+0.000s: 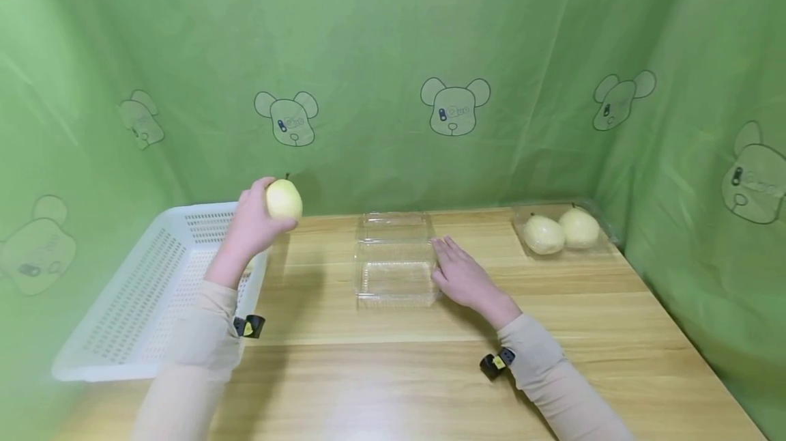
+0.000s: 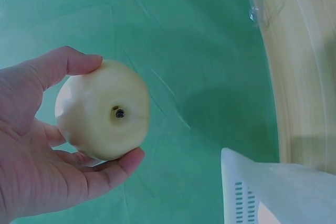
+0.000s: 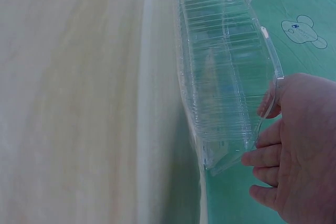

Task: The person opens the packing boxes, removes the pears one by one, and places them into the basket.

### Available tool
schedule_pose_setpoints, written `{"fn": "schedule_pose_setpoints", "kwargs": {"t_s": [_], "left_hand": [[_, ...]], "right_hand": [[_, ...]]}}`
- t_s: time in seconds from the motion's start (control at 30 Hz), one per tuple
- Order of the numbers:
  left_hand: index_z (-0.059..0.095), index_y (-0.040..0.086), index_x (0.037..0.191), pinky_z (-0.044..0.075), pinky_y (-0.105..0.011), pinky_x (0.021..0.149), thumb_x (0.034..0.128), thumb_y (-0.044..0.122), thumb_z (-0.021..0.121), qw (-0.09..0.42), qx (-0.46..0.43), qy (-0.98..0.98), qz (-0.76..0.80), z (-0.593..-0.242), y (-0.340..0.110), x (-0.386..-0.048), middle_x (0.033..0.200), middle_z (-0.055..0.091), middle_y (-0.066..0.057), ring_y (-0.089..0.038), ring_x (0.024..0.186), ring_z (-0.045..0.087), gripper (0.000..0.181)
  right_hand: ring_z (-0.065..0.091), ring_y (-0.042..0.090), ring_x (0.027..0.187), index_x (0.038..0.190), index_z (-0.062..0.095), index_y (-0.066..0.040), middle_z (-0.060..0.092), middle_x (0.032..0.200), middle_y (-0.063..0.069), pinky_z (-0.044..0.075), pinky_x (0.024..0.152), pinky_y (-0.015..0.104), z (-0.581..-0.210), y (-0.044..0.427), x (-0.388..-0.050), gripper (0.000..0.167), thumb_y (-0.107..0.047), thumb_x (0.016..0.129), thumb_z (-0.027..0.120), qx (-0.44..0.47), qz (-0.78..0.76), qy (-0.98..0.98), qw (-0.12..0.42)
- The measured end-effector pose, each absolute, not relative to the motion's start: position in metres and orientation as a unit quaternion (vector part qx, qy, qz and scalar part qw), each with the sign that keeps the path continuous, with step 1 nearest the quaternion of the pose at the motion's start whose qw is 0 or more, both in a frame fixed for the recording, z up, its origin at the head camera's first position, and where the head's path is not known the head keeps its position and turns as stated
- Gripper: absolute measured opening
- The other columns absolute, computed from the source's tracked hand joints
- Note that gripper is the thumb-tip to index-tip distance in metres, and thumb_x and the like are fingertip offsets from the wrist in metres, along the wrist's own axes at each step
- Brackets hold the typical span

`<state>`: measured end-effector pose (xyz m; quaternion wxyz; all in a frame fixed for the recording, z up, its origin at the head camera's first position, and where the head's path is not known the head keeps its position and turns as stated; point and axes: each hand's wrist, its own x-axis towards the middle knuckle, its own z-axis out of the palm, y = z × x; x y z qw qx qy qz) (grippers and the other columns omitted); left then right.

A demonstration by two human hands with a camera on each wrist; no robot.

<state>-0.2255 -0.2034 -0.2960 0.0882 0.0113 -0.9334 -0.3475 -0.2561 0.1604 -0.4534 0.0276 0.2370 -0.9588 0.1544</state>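
Observation:
A pale yellow pear (image 1: 284, 200) with a dark stem is held up in my left hand (image 1: 250, 224), above the far end of the white basket. In the left wrist view, thumb and fingers wrap the sides of the pear (image 2: 105, 109), its dark-centred end facing the camera. On the table stands a clear plastic clamshell box (image 1: 396, 280) with its lid raised back; no fruit shows inside. My right hand (image 1: 464, 277) touches the box's right side. In the right wrist view its fingers (image 3: 265, 157) are fairly straight beside the clear wall, the thumb at the rim.
A white perforated basket (image 1: 132, 284) stands at the left, partly behind the left arm. Two pears (image 1: 561, 232) sit in another clear box (image 1: 522, 212) at the far right. Green curtain (image 1: 368, 31) encloses the wooden table (image 1: 393, 379) at the back and sides.

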Motion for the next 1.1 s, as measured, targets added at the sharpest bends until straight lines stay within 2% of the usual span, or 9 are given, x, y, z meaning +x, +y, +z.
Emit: {"fn": "schedule_pose_setpoints", "kwargs": {"t_s": [1.1], "left_hand": [[0.025, 0.0, 0.15, 0.046, -0.068, 0.092, 0.0752, 0.017, 0.072, 0.108, 0.02, -0.943, -0.313, -0.299, -0.25, -0.228, 0.139, 0.036, -0.037, -0.051, 0.118, 0.046, 0.09]], "right_hand": [[0.022, 0.04, 0.148, 0.149, 0.026, 0.007, 0.029, 0.157, 0.022, 0.022, 0.123, 0.049, -0.454, 0.16, -0.255, 0.06, -0.023, 0.099, 0.041, 0.232, 0.152, -0.96, 0.033]]}}
